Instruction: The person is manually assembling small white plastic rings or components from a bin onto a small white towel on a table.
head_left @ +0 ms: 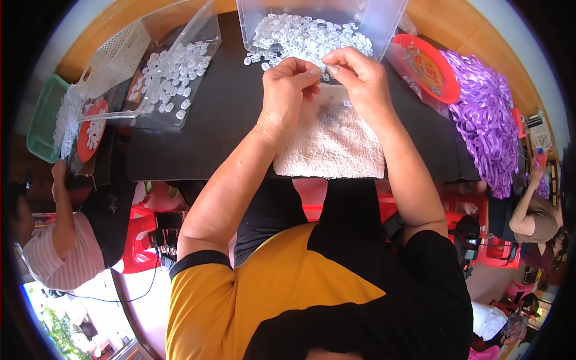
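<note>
My left hand (285, 93) and my right hand (366, 83) are raised close together over the far edge of a cream towel (327, 150). The left thumb and forefinger are pinched, and whatever they grip is too small to make out. My right thumb and forefinger also close toward each other, near a tiny whitish bit that I cannot name. Just beyond my fingers, small clear plastic pieces (312, 35) lie heaped in and before a clear plastic bin (385, 27). One small clear piece (347, 104) rests on the towel beside my right wrist.
At left, a tipped clear bin (198, 30) holds more pieces, near a white basket (123, 54) and a green tray (42, 129). A red plate (447, 81) and purple ribbons (483, 120) lie at right. People sit on both sides; one hand (59, 171) reaches in at left.
</note>
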A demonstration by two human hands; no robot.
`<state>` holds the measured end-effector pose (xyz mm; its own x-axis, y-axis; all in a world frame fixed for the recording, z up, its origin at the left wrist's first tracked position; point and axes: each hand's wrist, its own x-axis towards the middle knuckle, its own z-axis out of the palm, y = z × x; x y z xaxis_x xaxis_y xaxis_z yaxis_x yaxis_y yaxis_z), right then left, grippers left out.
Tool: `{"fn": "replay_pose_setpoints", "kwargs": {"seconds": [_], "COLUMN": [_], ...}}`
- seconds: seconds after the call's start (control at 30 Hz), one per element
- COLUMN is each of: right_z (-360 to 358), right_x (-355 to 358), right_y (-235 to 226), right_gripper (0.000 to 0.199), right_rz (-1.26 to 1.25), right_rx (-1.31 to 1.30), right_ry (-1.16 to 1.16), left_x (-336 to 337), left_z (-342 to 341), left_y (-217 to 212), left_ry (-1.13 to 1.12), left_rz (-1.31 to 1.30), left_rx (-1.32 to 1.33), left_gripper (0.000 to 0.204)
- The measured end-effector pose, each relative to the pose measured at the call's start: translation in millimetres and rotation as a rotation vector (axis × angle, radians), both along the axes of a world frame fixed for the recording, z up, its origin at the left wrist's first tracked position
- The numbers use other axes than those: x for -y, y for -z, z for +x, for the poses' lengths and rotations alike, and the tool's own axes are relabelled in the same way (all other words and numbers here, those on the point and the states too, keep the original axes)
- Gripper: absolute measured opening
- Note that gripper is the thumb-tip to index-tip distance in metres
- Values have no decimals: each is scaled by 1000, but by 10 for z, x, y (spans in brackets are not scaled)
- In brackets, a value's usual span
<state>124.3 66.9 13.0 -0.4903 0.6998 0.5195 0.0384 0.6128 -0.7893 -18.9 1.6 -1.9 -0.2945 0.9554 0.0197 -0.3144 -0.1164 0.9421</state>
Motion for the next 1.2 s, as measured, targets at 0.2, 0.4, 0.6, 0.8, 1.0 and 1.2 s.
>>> {"fn": "replay_pose_setpoints", "kwargs": {"seconds": [0.2,0.4,0.6,0.8,1.0,1.2], "right_z": [-16,-20,-11,-23,-35,-13], "right_x": [23,35,44,31,29,26], "right_y": [-7,1,-7,24,31,19], "right_gripper": [11,12,9,12,13,14], "right_rz": [26,49,52,75,98,112], "right_rx": [-26,-16,34,-51,-19,-21], "right_ry": [-8,-14,-19,-7,-19,-12], "left_x": [10,13,29,24,22,23], "left_z": [23,29,43,36,27,18], "left_y": [-5,-2,-28,-21,-16,-25], "left_ry": [-5,-35,-27,-27,-14,35], "left_rz": [-9,8,4,2,9,-20], "left_rx": [7,69,86,119,127,74], "left_gripper": [7,5,5,5,5,9]}}
